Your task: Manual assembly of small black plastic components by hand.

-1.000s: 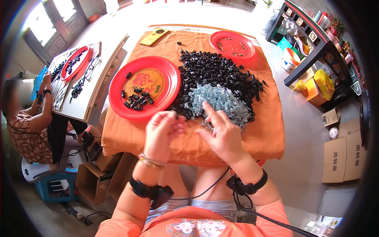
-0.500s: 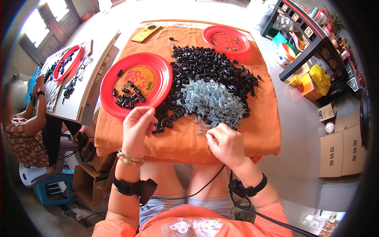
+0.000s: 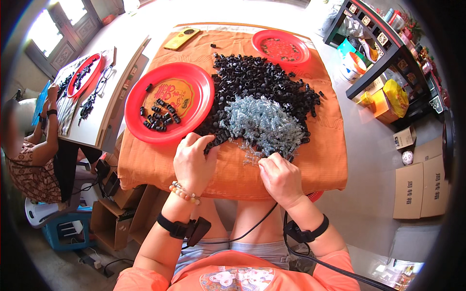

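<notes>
My left hand (image 3: 194, 157) is at the near left edge of a heap of small black plastic pieces (image 3: 257, 72). Its fingers curl round one of these pieces, partly hidden by the fingertips. My right hand (image 3: 281, 177) is closed in a pinch at the near edge of a pile of small clear bluish coils (image 3: 264, 123), which lies on the black heap. What its fingertips hold is too small to make out. Left of the heap, a red plate (image 3: 198, 80) with a yellow printed centre holds several black pieces (image 3: 161, 116).
An orange cloth (image 3: 323, 167) covers the table. A second red plate (image 3: 281, 34) and a yellow phone (image 3: 182, 39) lie at its far side. A person (image 3: 36, 160) works at another table on the left. Cardboard boxes (image 3: 422, 191) stand right; a black cable (image 3: 255, 223) crosses my lap.
My left hand has moved from the near rim of the red plate, right and down to the black heap's edge. The right hand stays by the coils, still pinched.
</notes>
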`<state>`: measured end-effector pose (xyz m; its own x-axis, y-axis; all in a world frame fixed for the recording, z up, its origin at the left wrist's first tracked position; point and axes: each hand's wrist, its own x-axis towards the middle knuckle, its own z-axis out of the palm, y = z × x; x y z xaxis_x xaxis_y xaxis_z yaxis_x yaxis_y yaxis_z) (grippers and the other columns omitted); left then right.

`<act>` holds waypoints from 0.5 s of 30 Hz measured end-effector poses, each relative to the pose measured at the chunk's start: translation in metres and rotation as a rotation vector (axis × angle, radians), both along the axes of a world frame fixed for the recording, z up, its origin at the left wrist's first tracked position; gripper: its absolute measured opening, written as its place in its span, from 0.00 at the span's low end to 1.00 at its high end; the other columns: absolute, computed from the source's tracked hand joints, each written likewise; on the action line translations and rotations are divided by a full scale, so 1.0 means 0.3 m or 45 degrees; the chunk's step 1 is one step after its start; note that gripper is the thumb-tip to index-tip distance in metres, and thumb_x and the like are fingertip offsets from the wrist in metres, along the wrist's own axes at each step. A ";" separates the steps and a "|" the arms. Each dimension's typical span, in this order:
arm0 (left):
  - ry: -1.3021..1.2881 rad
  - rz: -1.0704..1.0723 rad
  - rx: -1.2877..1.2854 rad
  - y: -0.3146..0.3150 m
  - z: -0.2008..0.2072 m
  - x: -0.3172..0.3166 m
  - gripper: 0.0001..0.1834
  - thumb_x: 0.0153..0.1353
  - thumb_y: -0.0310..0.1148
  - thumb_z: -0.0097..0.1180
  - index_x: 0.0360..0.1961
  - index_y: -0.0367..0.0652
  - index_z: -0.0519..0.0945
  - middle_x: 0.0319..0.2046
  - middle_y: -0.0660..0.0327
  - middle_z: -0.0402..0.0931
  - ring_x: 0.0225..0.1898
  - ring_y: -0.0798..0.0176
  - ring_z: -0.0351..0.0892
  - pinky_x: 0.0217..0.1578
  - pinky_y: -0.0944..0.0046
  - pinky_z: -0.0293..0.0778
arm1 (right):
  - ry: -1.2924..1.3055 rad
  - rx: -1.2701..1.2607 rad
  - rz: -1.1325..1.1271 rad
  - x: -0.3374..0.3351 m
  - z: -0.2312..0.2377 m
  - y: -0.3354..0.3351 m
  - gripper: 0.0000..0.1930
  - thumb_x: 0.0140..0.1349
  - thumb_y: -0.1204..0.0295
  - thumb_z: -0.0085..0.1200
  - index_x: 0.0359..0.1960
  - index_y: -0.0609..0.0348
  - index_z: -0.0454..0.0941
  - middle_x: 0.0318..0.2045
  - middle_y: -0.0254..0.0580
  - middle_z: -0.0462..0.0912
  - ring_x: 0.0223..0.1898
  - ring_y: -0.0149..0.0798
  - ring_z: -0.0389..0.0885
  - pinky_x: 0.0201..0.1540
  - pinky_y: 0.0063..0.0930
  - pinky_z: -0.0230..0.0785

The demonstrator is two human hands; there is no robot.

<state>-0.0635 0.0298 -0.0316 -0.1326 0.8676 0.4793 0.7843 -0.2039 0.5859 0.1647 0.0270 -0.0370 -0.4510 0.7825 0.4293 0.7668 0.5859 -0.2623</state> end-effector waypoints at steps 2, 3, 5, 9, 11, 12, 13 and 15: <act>0.197 0.149 -0.126 0.011 0.012 0.026 0.14 0.51 0.35 0.68 0.38 0.44 0.86 0.31 0.58 0.76 0.36 0.52 0.78 0.37 0.56 0.75 | -0.007 -0.003 0.011 0.001 0.006 0.000 0.06 0.53 0.75 0.60 0.33 0.54 0.77 0.30 0.35 0.75 0.30 0.38 0.81 0.30 0.32 0.76; 0.217 0.181 -0.180 0.017 0.010 0.034 0.15 0.51 0.39 0.68 0.39 0.45 0.86 0.32 0.58 0.75 0.39 0.52 0.77 0.41 0.55 0.74 | -0.007 -0.005 0.012 0.001 0.006 0.000 0.06 0.53 0.75 0.60 0.33 0.54 0.77 0.30 0.35 0.75 0.30 0.38 0.81 0.30 0.32 0.76; 0.232 0.179 -0.202 0.020 0.006 0.039 0.15 0.51 0.38 0.68 0.39 0.45 0.85 0.33 0.58 0.75 0.40 0.52 0.77 0.41 0.56 0.74 | 0.014 0.036 0.062 0.002 0.006 -0.001 0.06 0.53 0.76 0.60 0.33 0.54 0.77 0.32 0.35 0.76 0.30 0.37 0.81 0.31 0.32 0.76; 0.185 0.139 -0.164 0.015 0.001 0.038 0.12 0.50 0.32 0.66 0.37 0.44 0.83 0.34 0.58 0.74 0.41 0.51 0.76 0.42 0.55 0.73 | 0.046 0.023 0.093 0.011 -0.007 0.001 0.08 0.53 0.76 0.59 0.35 0.54 0.77 0.33 0.34 0.78 0.29 0.38 0.82 0.31 0.32 0.76; 0.191 0.102 -0.149 0.010 -0.001 0.034 0.11 0.50 0.30 0.65 0.36 0.44 0.82 0.35 0.58 0.74 0.41 0.50 0.76 0.43 0.55 0.73 | 0.106 -0.017 0.040 0.011 -0.015 0.002 0.12 0.54 0.77 0.59 0.41 0.54 0.77 0.32 0.35 0.79 0.29 0.39 0.82 0.31 0.33 0.76; 0.199 0.070 -0.132 0.009 -0.002 0.033 0.10 0.49 0.27 0.64 0.36 0.44 0.81 0.35 0.58 0.74 0.41 0.50 0.76 0.43 0.55 0.73 | 0.103 -0.019 0.036 0.012 -0.013 0.002 0.12 0.54 0.77 0.59 0.41 0.54 0.77 0.32 0.35 0.79 0.29 0.39 0.82 0.31 0.33 0.76; 0.197 0.066 -0.133 0.010 -0.008 0.034 0.10 0.49 0.27 0.64 0.36 0.44 0.81 0.35 0.58 0.74 0.41 0.50 0.76 0.43 0.55 0.73 | 0.133 -0.012 0.009 0.012 -0.010 0.001 0.14 0.55 0.77 0.58 0.44 0.53 0.76 0.31 0.35 0.79 0.28 0.39 0.82 0.31 0.34 0.76; 0.255 -0.004 -0.015 0.009 -0.018 0.028 0.11 0.48 0.24 0.63 0.35 0.45 0.80 0.37 0.61 0.74 0.41 0.51 0.75 0.42 0.56 0.74 | 0.167 -0.006 -0.010 0.008 -0.002 -0.001 0.17 0.55 0.77 0.58 0.48 0.53 0.75 0.30 0.35 0.80 0.28 0.40 0.82 0.31 0.34 0.76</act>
